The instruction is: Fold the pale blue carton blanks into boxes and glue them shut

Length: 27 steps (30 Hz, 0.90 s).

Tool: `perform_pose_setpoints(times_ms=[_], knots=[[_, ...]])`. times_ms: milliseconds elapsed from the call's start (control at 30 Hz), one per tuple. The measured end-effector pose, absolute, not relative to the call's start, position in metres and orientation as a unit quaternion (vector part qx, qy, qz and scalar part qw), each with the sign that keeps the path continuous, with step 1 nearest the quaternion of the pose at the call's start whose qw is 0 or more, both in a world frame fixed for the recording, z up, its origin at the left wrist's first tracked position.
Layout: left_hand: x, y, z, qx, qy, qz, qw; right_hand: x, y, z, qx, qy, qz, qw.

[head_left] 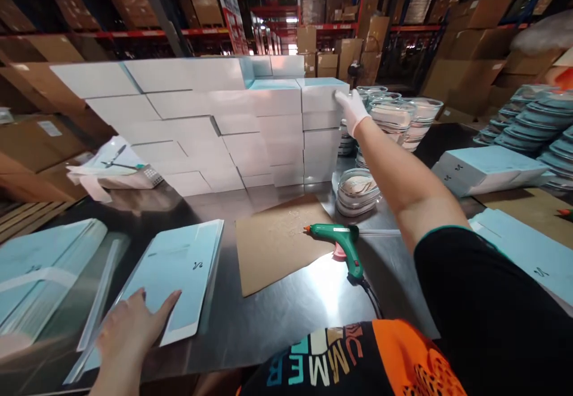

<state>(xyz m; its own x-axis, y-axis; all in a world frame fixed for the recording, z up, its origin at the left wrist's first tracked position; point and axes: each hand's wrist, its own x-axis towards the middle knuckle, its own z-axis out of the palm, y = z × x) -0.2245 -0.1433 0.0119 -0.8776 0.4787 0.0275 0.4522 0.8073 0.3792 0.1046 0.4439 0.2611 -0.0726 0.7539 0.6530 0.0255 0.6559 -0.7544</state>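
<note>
Box (321, 94) atop right end of box stack (201, 124) at desk (286, 306) far edge. Gloved right hand (351, 109) grips box's right side. Bare left hand (129, 324), fingers spread, flat on flat sheets (179, 270) near front edge. Glue gun (342, 243) mid-desk on cardboard (277, 241) edge.

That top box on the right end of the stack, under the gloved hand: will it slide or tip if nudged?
The top box looks like light, hollow card, so it probably slides easily. It sits on a tall narrow column of boxes, so a push from the right hand could shift the column.
</note>
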Motion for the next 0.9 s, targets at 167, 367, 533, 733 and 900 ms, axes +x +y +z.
perform_pose_setpoints(times_ms=[167,367,533,733,900], knots=[[-0.235,-0.144,0.012,0.226,0.955,0.181,0.054,0.094,0.392,0.236,-0.345,-0.684,0.152,0.625],[-0.226,-0.145,0.015,0.216,0.962,0.153,0.067,0.01,0.346,0.237,-0.193,-0.803,0.365,0.43],[-0.228,-0.149,0.013,0.205,0.967,0.139,0.062,-0.023,0.354,0.248,-0.213,-0.768,0.403,0.45],[-0.251,-0.14,0.022,0.204,0.975,0.02,0.086,0.05,0.358,0.244,-0.379,-0.772,0.126,0.495],[-0.264,-0.14,0.022,0.202,0.976,0.011,0.083,0.094,0.379,0.271,-0.469,-0.779,-0.016,0.415]])
